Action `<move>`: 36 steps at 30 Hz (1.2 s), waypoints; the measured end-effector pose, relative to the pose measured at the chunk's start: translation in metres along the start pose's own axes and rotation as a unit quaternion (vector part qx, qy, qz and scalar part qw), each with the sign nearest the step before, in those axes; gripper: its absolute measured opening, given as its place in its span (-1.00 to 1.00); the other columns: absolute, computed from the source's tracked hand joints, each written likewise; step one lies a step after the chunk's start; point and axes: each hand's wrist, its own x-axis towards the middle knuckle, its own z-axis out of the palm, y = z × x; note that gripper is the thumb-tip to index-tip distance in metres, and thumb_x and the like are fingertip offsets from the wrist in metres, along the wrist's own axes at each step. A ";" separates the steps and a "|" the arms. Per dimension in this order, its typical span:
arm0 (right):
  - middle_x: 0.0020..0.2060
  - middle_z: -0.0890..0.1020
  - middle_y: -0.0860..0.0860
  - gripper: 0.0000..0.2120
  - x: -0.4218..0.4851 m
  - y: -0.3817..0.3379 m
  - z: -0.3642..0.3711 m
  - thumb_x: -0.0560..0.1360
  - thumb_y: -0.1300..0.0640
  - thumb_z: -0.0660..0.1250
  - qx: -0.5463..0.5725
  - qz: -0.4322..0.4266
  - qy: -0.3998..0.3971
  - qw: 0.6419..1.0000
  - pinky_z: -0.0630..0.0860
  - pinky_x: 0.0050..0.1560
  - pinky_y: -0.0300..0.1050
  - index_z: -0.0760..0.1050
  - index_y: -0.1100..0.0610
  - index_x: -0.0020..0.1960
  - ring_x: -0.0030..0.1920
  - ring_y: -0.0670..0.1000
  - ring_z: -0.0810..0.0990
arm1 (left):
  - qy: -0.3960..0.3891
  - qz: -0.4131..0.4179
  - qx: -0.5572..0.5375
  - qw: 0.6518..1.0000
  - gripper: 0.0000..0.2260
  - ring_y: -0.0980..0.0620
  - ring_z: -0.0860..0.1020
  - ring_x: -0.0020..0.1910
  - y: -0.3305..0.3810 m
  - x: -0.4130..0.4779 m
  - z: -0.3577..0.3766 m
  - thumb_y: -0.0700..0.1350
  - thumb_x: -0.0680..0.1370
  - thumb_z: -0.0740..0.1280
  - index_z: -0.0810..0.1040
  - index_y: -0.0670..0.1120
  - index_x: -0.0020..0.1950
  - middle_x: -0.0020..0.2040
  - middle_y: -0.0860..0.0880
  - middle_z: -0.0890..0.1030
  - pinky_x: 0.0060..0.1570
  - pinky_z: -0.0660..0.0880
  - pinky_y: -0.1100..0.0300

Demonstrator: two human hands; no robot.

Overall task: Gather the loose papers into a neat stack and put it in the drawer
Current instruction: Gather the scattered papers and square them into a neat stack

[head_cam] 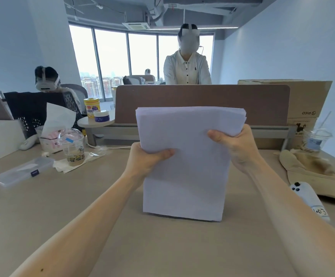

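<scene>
1. Stack of papers [184,162]: white sheets held upright between the two hands, its lower edge resting on the desk [82,216]; the upper edges are slightly uneven, with several sheets fanned at the top right corner.
2. Left hand [144,158]: grasping the left edge of the stack about midway up, thumb pressed on the near face, fingers hidden behind the sheets.
3. Right hand [236,144]: grasping the right edge of the stack, higher than the left hand, thumb laid across the near face, fingers wrapped out of sight behind.
4. Forearms: both bare, reaching in from the lower corners and converging on the stack.
5. Plastic cup with domed lid [72,146]: left of the left hand and well apart from it, standing on a crumpled napkin [64,166].
6. Tissue pack [50,136]: just beyond the cup, a white tissue standing out of its top.
7. Clear flat case [22,171]: farther left of the left hand, lying on the desk.
8. Phone [308,198]: right of the right forearm, lying with its camera side up, a handwritten label near its close end.
9. Beige cloth item [312,168]: beyond the phone, right of the right hand.
10. Brown desk divider [202,96]: beyond both hands, behind the stack.
11. Cardboard box [302,96]: beyond and right of the right hand.
12. Drawer: cannot be made out.
</scene>
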 end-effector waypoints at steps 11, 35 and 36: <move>-0.17 0.74 0.06 -0.81 0.006 -0.009 0.003 0.24 0.07 0.53 -0.017 0.008 -0.012 1.000 0.64 -0.16 0.00 0.72 0.09 -0.16 -0.15 0.11 0.72 | 0.031 -0.006 -0.042 0.999 -0.77 -0.07 0.70 -0.18 0.027 0.008 0.003 0.05 0.38 0.55 0.69 -0.10 -0.16 -0.16 -0.06 0.73 -0.16 0.64 0.01; -0.27 0.73 -0.08 -0.97 0.009 -0.002 0.005 0.42 0.21 0.49 -0.077 -0.025 0.076 0.994 0.65 -0.09 0.05 0.68 0.12 -0.19 -0.20 0.01 0.70 | -0.090 -0.086 0.032 0.992 -0.67 -0.06 0.70 -0.06 -0.055 -0.019 -0.016 -0.32 0.24 0.62 0.69 -0.10 -0.06 -0.07 -0.05 0.74 -0.15 0.62 0.15; -0.27 0.73 -0.07 -0.97 0.006 0.001 0.005 0.44 0.22 0.48 -0.078 -0.013 0.079 0.994 0.65 -0.08 0.08 0.67 0.15 -0.18 -0.21 0.02 0.70 | -0.090 -0.114 0.050 0.988 -0.67 -0.03 0.70 -0.08 -0.067 -0.026 -0.017 -0.30 0.24 0.63 0.68 -0.12 -0.05 -0.10 -0.02 0.74 -0.18 0.61 0.19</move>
